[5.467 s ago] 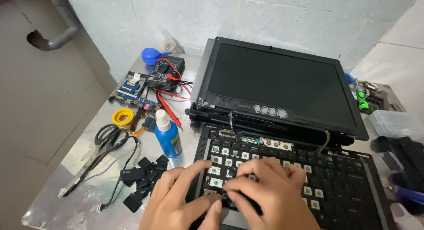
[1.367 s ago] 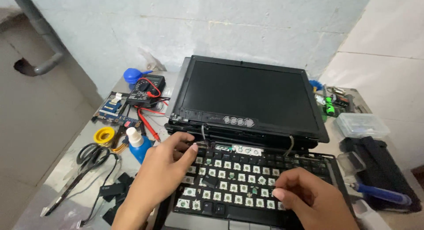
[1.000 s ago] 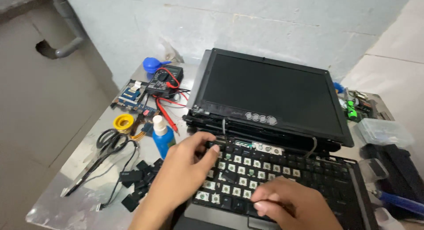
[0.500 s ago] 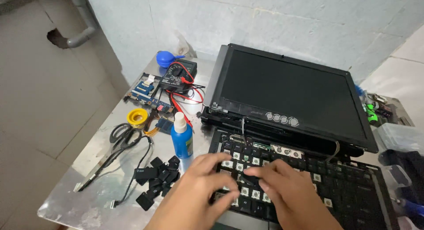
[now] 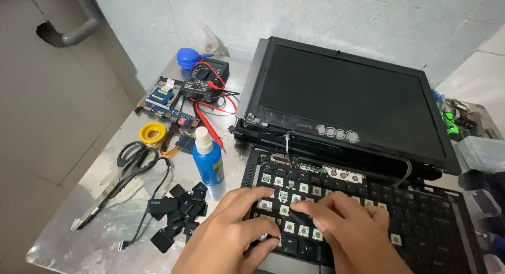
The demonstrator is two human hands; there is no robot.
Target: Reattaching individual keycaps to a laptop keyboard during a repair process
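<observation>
Both hands low centre, on the laptop keyboard (image 5: 368,221). Left hand (image 5: 231,237) palm down, fingers curled, fingertips pressing on the keyboard's left part, where many keycaps are off and pale square switch pads show. Right hand (image 5: 352,232) just beside it, touching or nearly, fingers bent onto the middle rows; can't tell if anything is pinched under either hand. Keyboard black, matte; right half keeps its keys. Behind it, the laptop screen (image 5: 347,95), dark, glossy, tilted back, bezel loose at the hinge with thin cables exposed. Left of the left hand, a loose pile of black keycaps (image 5: 176,208) on the scratched metal bench (image 5: 105,242). Just above the pile, upright blue bottle (image 5: 208,158) with white cap. Further left, black-handled scissors (image 5: 135,155), a yellow solder spool (image 5: 153,133), a blue circuit board (image 5: 163,103). Far back, black multimeter (image 5: 208,79) with red leads and a blue rubber air blower (image 5: 188,57).
</observation>
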